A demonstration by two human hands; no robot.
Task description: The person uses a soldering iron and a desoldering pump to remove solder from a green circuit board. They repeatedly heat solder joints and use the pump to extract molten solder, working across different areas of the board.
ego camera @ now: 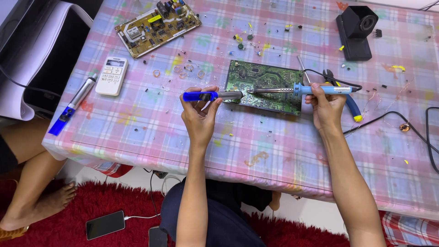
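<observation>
A green circuit board (267, 84) lies solder side up on the pink plaid tablecloth. My left hand (200, 114) grips a blue and silver desoldering pump (211, 95), its nozzle resting at the board's left edge. My right hand (326, 106) holds a blue-handled soldering iron (315, 89); its metal tip reaches left over the board and meets the pump's nozzle. The iron's black cord runs off to the right.
A second, tan circuit board (157, 25) lies at the top left, with a white remote control (111, 75) and another blue and silver pump (75, 103) nearby. A black stand (356, 28) sits top right. Blue-handled pliers (347, 98) lie behind my right hand. Small parts litter the cloth. Another person's leg (32, 183) is at the left.
</observation>
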